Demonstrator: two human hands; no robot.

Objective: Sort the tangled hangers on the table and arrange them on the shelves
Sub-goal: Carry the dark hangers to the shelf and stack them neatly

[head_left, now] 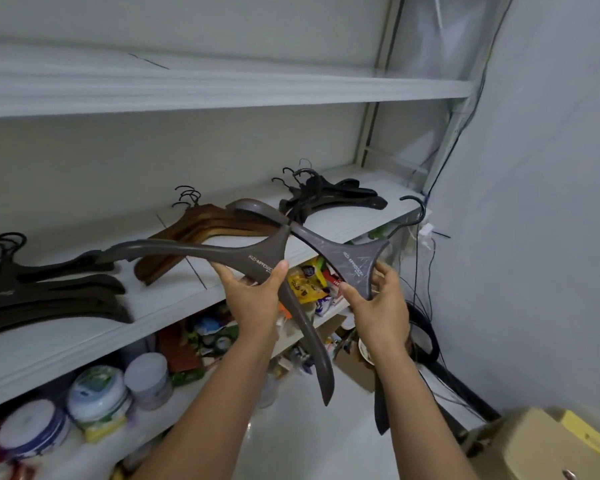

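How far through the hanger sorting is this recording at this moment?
Well underway. Done: three sorted piles lie on the middle shelf, dark brown hangers, wooden hangers and black hangers. In hand: the left hand and right hand each hold a grey hanger, the two crossing. Left: shelving these; the table is out of view.

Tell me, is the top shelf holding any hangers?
No, the top shelf looks bare; the hanger piles lie on the shelf below.

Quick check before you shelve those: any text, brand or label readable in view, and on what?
"XIZI IMPRESSION" on the grey hanger in the left hand.
The same print, scuffed, on the grey hanger in the right hand.
Smaller line under each: too small to read.
Packets on the lower shelf: print blurred, unreadable.
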